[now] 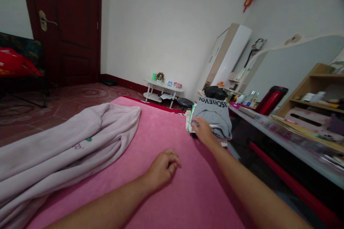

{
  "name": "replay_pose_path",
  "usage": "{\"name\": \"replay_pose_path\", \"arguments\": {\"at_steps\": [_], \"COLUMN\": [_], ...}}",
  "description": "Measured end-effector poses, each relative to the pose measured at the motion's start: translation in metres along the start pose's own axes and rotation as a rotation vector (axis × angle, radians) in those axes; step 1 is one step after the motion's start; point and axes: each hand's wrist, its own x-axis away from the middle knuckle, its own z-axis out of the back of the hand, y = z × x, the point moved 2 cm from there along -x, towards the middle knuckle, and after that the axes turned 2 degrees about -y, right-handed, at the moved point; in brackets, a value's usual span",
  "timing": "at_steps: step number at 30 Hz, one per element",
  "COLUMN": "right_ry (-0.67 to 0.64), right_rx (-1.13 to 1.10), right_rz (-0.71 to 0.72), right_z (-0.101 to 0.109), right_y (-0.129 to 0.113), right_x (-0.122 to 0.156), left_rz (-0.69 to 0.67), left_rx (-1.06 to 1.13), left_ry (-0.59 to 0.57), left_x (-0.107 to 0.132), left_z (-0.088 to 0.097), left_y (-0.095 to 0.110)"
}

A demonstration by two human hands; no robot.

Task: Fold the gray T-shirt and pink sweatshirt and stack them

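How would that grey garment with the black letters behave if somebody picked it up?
The grey garment would probably sag and lose its folds, since its cloth looks soft and rumpled. It is unlikely to roll, as it lies fairly flat. It might drag or skew the stack beneath, because it rests loosely on other folded layers.
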Motion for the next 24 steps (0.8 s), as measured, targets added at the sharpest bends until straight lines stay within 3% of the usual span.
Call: {"name": "replay_pose_path", "arguments": {"at_steps": [4, 7, 12, 16, 19, 20, 24], "right_ry": [-0.171, -0.178, -0.135, -0.102, -0.099, -0.100, -0.103], "right_rx": [-0.108, -0.153, -0.278, -0.389, -0.426, -0.429, -0.422], "right_rz": [0.046, -0.039, -0.063, -0.044, -0.030, -0.029, -0.033], "right_z": [-0.062, -0.084, -0.082, -0.085, -0.090, -0.091, -0.094], "right_y": [-0.068, -0.091, -0.085, -0.072, -0.067, -0.066, -0.066], "right_x": [0.064, 0.085, 0.087, 0.084, 0.083, 0.082, 0.081], "left_rz": [-0.011, 0.036, 0.076, 0.019, 0.029, 0.083, 0.279], "left_rx": [-0.003, -0.005, -0.026, -0.181, -0.507, -0.657, -0.874], "left_ry": [0.001, 0.045, 0.023, -0.180, -0.260, -0.230, -0.023], "left_x": [0.003, 0.004, 0.013, 0.018, 0.018, 0.017, 0.018], "left_z": [0.005, 0.009, 0.010, 0.026, 0.077, 0.105, 0.235], "left_y": [-0.001, -0.004, 0.000, 0.012, 0.021, 0.023, 0.018]}}
